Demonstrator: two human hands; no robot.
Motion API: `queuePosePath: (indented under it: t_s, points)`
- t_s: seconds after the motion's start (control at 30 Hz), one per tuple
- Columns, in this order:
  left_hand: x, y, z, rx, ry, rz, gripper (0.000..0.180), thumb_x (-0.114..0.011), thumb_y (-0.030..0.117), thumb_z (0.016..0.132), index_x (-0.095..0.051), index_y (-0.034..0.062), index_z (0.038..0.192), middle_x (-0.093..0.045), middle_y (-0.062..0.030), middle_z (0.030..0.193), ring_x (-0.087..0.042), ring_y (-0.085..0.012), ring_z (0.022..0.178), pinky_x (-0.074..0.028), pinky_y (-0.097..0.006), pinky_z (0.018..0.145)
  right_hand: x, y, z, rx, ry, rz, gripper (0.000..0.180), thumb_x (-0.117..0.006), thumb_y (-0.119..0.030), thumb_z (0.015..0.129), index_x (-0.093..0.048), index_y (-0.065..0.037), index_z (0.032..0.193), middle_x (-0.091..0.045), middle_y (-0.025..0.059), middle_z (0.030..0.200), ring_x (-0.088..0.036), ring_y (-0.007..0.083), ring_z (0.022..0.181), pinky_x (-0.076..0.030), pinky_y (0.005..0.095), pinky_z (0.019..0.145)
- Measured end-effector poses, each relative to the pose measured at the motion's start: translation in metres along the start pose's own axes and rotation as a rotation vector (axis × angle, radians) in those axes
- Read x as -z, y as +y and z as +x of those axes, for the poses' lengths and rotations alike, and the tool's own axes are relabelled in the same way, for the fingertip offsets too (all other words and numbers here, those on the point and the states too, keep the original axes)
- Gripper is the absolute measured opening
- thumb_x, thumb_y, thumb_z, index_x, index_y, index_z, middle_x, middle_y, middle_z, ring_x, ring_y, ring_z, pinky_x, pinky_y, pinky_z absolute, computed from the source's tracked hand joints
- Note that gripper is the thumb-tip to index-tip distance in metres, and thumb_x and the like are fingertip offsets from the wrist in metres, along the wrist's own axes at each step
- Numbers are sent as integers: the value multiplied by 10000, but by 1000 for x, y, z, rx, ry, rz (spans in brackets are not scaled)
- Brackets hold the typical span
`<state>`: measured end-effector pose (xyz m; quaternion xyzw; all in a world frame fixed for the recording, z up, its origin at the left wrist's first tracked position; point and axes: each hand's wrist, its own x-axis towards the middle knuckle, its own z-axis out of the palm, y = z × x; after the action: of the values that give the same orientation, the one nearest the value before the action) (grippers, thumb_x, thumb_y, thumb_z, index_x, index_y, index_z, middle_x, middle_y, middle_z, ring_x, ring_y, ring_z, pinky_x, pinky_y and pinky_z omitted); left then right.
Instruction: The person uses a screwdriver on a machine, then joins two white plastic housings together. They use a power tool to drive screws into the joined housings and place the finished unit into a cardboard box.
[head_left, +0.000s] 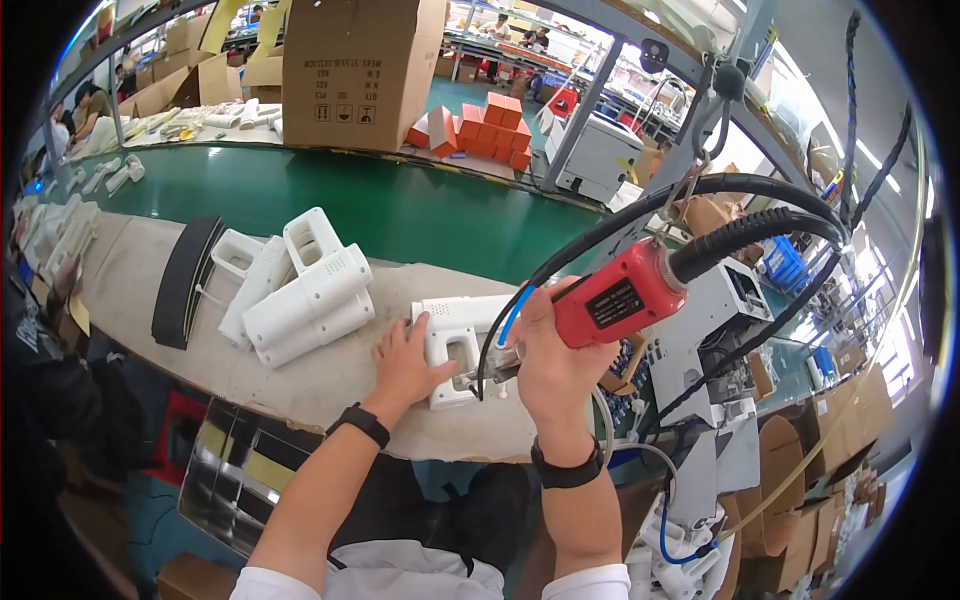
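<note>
My right hand (555,375) is wrapped round a red power screwdriver (620,298), which hangs from a hook. Its clear-sleeved tip end (500,362) is over the handle side of a white gun-shaped plastic housing (452,312); whether it touches a screw I cannot tell. That housing lies flat on a beige work surface (410,430). Spread fingers of my left hand (402,365) rest against its left end, with the thumb at its handle. Farther left, several similar white housings (310,305) are piled together beside a dark curved piece (186,285).
Black hoses (740,185) arch over the right side. Beyond the work surface runs a green conveyor belt (420,200), with a large carton (360,70) and orange boxes (485,125) behind it. At the lower right, white parts (680,565) fill a container. A person's dark sleeve (50,340) is at far left.
</note>
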<state>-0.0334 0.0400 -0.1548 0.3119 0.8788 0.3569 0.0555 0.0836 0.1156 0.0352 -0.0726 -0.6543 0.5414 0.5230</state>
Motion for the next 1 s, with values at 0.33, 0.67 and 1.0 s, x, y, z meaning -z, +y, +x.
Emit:
queuePosePath:
  t_s: [0.33,0.67,1.0]
  points:
    - [-2,0,0,11,0,-11,933,-738,481,690,-321,166,1463,-332,-214,1420,-289,-390,1337,-181,-609,1058,3,2,6,-5,18,-9,211,-665,-193,915,-547,-30,851,-521,1,585,-518,89,484,-369,213,449]
    - [2,-4,-1,-9,3,4,921,-735,490,687,-345,157,1452,-355,-203,1400,-322,-381,1312,-182,-594,1054,-7,1,0,-16,-39,-10,158,-667,-113,899,-556,-1,892,-567,30,660,-551,100,512,-423,231,453]
    - [4,-6,-3,-27,24,-34,900,-738,503,682,-378,174,1438,-417,-169,1357,-390,-358,1267,-238,-595,1009,-24,30,-18,-113,-86,-43,139,-669,-77,885,-552,-2,872,-580,37,698,-567,103,541,-464,238,486]
